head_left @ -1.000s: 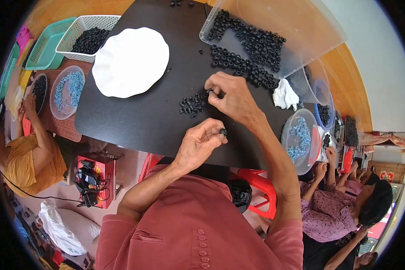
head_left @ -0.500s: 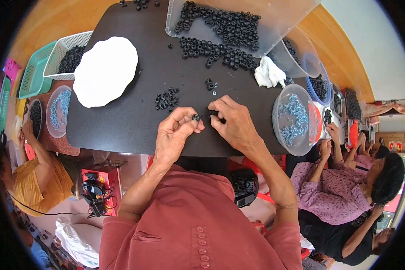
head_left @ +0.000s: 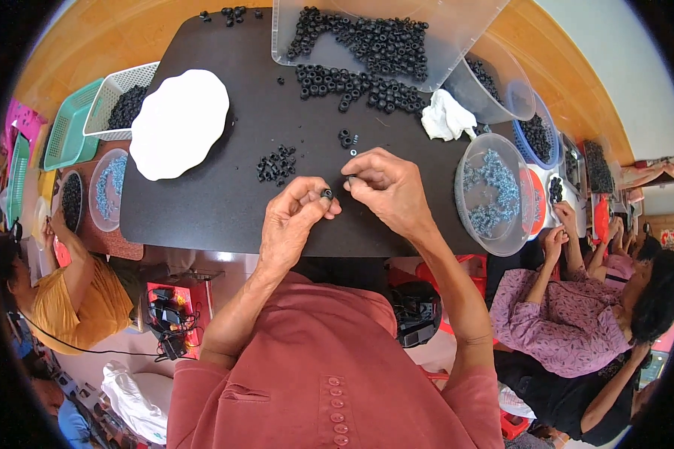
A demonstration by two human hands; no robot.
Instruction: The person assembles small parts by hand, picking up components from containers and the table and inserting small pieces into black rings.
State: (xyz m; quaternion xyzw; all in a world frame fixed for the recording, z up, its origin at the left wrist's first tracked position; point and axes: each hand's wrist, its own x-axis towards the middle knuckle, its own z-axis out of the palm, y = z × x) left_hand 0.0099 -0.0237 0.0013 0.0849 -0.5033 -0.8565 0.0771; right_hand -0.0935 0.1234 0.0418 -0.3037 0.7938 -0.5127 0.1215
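My left hand (head_left: 290, 221) is closed in a pinch around a small black ring-shaped part (head_left: 326, 193), its hole facing up. Just to the right, my right hand (head_left: 392, 191) pinches another small black part (head_left: 349, 181), mostly hidden by the fingertips. The two parts are apart, held above the near side of the dark table (head_left: 202, 213). Beyond my left hand lies a loose pile of small black parts (head_left: 276, 165). A pair of black round parts (head_left: 344, 138) and small blue rings (head_left: 353, 152) sit beyond my right hand.
A clear bin (head_left: 457, 30) and a row of black round parts (head_left: 337, 79) occupy the far side. At right stand a tub of blue rings (head_left: 491, 196) and a crumpled white cloth (head_left: 445, 117). A white scalloped plate (head_left: 180, 125) lies left. Other people sit at both sides.
My right hand has moved slightly farther from me, its fingertips still pinched. My left hand holds its black part almost in place. The view has shifted a little.
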